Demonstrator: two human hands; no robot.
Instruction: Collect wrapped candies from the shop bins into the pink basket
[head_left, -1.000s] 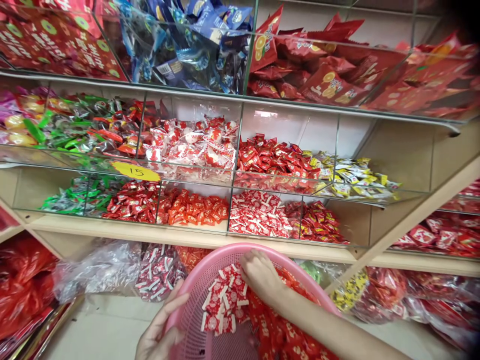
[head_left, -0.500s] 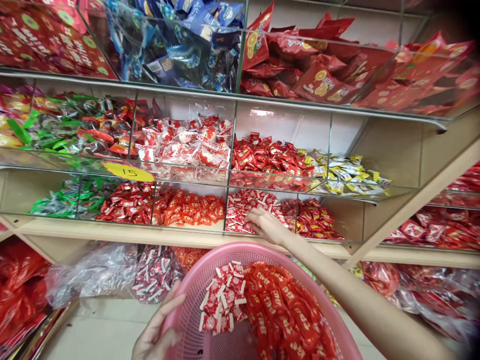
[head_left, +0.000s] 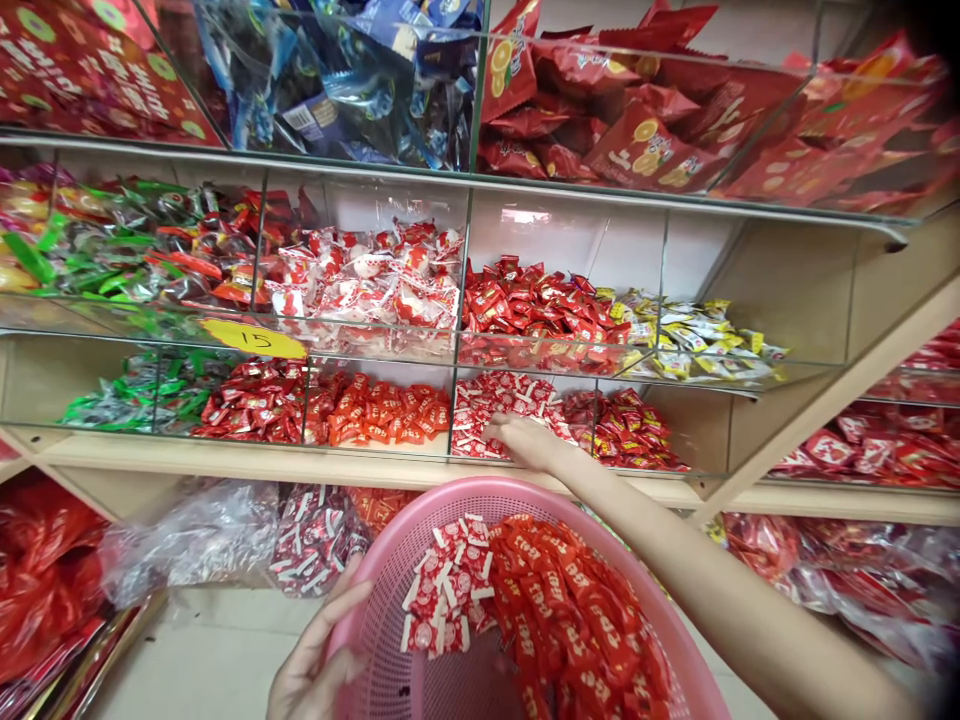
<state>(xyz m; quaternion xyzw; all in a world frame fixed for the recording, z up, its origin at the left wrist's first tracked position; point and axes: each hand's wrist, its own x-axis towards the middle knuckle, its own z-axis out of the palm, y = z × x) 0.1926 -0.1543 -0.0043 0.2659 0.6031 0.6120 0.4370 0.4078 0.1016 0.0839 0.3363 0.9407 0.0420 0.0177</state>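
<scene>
1. Head view: the right hand [head_left: 525,440] has left the inside of the basket [head_left: 386,550], where it was one second ago. Now it is above the basket's far rim, at the low shelf [head_left: 225,462].
2. Its fingers bend down on the shelf sweets [head_left: 510,388], straight beyond the basket. The grip is partly hidden, so I cannot tell if it is grasping some of them or is released. Half a second ago it was at nearly the same place.
3. The left hand [head_left: 319,650] did not change its place: its grip is clasped on the basket's left rim.
4. Because the right arm is out of the basket, its content shows better: pale sweets [head_left: 446,590] at the basket's left side, a bigger heap of red sweets [head_left: 592,620] at its right.
5. The pale sweets look the same kind as the shelf sweets, and their number seems about equal to before. My judgement is that the handling is now at the shelf, while the basket is only kept steady.
</scene>
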